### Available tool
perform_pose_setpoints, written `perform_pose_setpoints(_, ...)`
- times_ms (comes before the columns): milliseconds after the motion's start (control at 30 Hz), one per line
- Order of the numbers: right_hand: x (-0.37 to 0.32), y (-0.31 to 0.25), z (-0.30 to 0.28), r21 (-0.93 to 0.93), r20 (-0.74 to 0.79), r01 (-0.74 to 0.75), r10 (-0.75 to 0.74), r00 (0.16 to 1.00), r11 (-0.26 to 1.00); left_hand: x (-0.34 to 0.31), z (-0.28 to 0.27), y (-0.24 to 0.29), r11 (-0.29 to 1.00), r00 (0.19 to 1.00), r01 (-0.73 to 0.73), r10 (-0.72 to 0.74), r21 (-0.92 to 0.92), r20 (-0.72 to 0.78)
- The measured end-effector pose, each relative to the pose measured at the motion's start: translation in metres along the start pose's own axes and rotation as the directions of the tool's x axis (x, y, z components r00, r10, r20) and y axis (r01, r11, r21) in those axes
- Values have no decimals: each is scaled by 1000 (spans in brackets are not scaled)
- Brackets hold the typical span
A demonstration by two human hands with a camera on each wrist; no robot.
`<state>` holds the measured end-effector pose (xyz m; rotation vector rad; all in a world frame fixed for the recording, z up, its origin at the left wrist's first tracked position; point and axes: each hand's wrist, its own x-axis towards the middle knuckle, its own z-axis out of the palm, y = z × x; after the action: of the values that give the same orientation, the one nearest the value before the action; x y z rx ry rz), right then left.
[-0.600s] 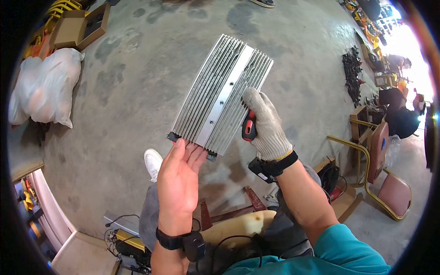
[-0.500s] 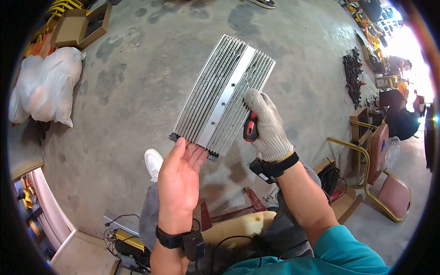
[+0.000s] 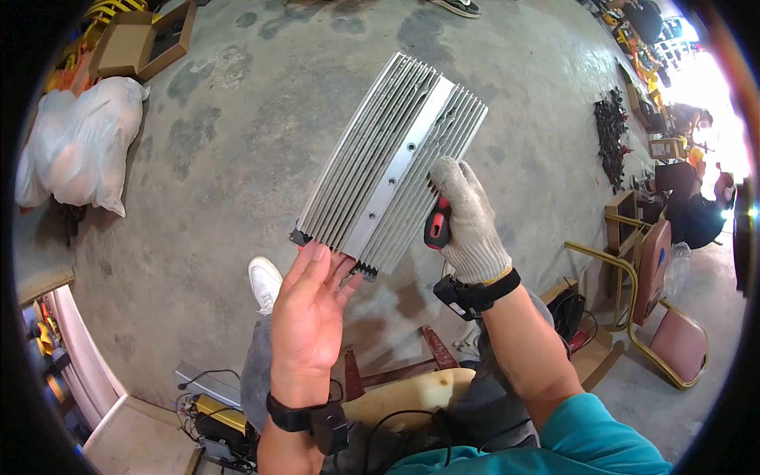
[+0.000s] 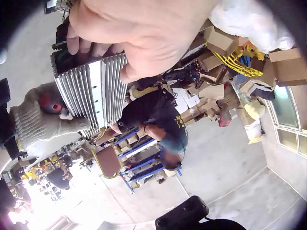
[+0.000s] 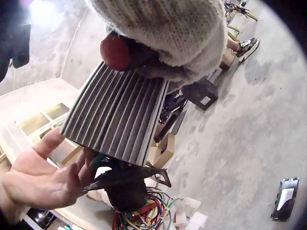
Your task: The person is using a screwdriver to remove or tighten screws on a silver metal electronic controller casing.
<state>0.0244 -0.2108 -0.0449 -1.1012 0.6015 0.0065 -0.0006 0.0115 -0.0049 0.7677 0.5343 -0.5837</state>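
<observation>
A silver, ribbed metal slab [image 3: 389, 170] tilts above the grey concrete floor [image 3: 222, 206], weight seemingly shared: the bare left hand [image 3: 307, 313] pinches its near end; the white-gloved right hand [image 3: 473, 226] grips its edge and a red-and-black tool handle [image 3: 436, 225].

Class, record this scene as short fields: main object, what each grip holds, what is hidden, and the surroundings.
Main object: finned metal block, silver, with three dark holes along a flat strip
Position: aslant above the concrete floor
Left grip: bare, holding the block's near end
Right grip: in a knitted glove, holding a red-and-black handle, thumb against the fins
Hidden: whatever the handle carries at its other end
Image left: white plastic bag
Image right: chair with a gold-coloured frame
</observation>
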Motion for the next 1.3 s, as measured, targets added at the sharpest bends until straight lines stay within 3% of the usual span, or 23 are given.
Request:
perform_pose_setpoints(467, -2, -3, 3, 89, 99, 77, -86, 991, 993, -7, -2, 3, 994, 998, 51, -47, -96, 50)
perform_pose_setpoints(867, -3, -6, -1, 155, 129, 36, -57, 990, 987, -3, -9, -2, 982, 992, 43, -20, -183, 124)
perform_pose_setpoints(1000, -4, -6, 1, 173, 140, 49, -74, 987, 984, -4, 2, 1, 989, 997, 0, 11, -151, 71)
perform_pose_setpoints(1300, -7, -7, 1, 200, 146, 28, -58, 988, 979, -3, -2, 0, 992, 991, -26, 42, -124, 128)
